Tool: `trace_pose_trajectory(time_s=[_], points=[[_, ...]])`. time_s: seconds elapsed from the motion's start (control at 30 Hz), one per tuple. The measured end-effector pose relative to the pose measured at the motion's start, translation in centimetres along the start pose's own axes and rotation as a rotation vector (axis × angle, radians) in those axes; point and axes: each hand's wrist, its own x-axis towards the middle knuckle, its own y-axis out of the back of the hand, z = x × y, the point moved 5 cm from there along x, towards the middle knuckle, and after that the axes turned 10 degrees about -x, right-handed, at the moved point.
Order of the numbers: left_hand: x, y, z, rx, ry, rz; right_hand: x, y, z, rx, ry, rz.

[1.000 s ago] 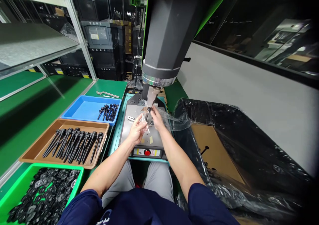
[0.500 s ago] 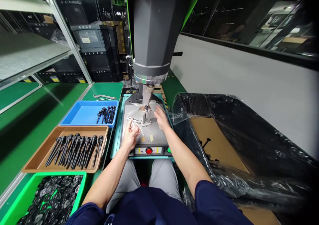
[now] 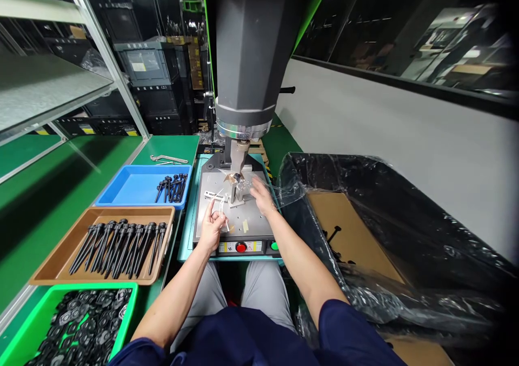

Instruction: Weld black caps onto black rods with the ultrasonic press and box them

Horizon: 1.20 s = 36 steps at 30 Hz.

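1. Left hand (image 3: 211,226) is pinching a small clear bag (image 3: 222,214) over the plate's (image 3: 253,223) front-left corner, with the fixture (image 3: 234,192) just beyond it.
2. Right hand (image 3: 261,195) is spread flat and empty, right beside the fixture, so it's nearer.
3. Bag's long axis: can't tell.

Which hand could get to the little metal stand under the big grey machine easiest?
Probably the right. The right hand lies open just beside the metal stand, while the left hand is farther back, near the red button, and busy pinching a small clear piece.
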Motion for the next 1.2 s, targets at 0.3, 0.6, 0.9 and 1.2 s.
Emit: trace_pose_trajectory(time_s=[0.3, 0.6, 0.9, 1.2], points=[[-0.4, 1.5, -0.6, -0.016, -0.036, 0.014, 0.4, 0.1, -0.9, -0.076, 0.099, -0.002], [-0.5, 1.9, -0.8, -0.006, -0.032, 0.004, 0.0, -0.1, -0.9, -0.081, 0.062, -0.022], [-0.8, 2.2, -0.9, -0.002, -0.029, 0.023, 0.1, -0.4, -0.8, -0.077, 0.039, -0.048], [-0.8, 2.3, -0.9, -0.017, -0.006, 0.035, 0.3, -0.6, -0.6, -0.209, 0.024, -0.047]])
